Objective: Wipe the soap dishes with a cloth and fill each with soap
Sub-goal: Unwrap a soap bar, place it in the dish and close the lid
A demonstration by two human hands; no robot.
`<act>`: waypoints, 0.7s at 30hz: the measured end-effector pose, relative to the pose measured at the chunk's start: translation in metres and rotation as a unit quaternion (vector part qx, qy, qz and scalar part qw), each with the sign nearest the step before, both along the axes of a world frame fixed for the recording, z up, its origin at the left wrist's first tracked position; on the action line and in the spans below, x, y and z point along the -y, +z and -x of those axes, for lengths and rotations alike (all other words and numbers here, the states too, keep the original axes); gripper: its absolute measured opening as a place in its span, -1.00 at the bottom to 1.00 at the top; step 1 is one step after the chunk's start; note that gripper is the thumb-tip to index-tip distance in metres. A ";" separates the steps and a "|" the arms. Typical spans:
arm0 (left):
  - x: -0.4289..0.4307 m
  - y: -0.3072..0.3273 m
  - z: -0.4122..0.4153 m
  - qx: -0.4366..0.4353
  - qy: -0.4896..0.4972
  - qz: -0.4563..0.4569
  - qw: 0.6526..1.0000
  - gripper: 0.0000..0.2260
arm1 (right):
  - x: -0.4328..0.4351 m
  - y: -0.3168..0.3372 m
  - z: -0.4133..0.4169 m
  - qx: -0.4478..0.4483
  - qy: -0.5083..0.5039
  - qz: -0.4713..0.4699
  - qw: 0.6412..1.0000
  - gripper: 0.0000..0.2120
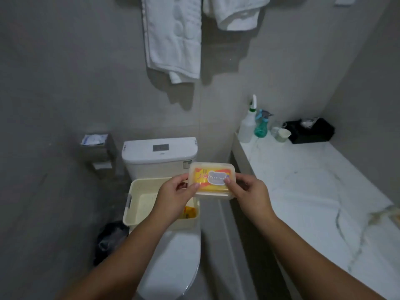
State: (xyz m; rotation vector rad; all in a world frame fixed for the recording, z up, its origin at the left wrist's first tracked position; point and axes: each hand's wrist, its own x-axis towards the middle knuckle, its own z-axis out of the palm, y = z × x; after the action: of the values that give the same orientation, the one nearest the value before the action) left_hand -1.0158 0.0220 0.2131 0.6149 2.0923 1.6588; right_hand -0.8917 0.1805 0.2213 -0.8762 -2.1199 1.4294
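Pinching one soap dish [203, 172], left hand [173, 198] and right hand [249, 191]; label [216, 180] writing blurred.

A bathroom — toilet [160, 156]; hung white towels [173, 37]; marble counter [324, 191] with spray bottles [260, 124]

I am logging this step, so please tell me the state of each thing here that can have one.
Soap dish: lid on, soap inside.
Left hand: grips the dish.
Right hand: grips the dish.
Toilet: lid down.
Basket: open, on the toilet, orange pack inside.
Towels: hanging.
Bottles: upright on the counter.
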 end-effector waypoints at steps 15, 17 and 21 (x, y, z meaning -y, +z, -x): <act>-0.064 0.031 0.028 -0.025 -0.279 -0.018 0.960 -0.70 | 0.024 0.031 -0.040 0.035 -0.209 -0.042 0.976 -0.57; -0.080 0.034 0.013 -0.027 -0.323 -0.017 0.946 -0.71 | 0.025 0.033 -0.061 0.034 -0.239 -0.037 0.970 -0.55; -0.112 0.038 -0.027 -0.042 -0.387 -0.017 0.921 -0.72 | 0.024 0.039 -0.107 0.035 -0.307 -0.036 0.950 -0.62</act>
State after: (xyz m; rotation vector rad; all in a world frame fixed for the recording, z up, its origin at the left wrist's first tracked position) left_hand -0.9891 0.1337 0.2507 1.3287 1.5398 1.2089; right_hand -0.7842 0.1569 0.2606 -1.4153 -1.6997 0.9981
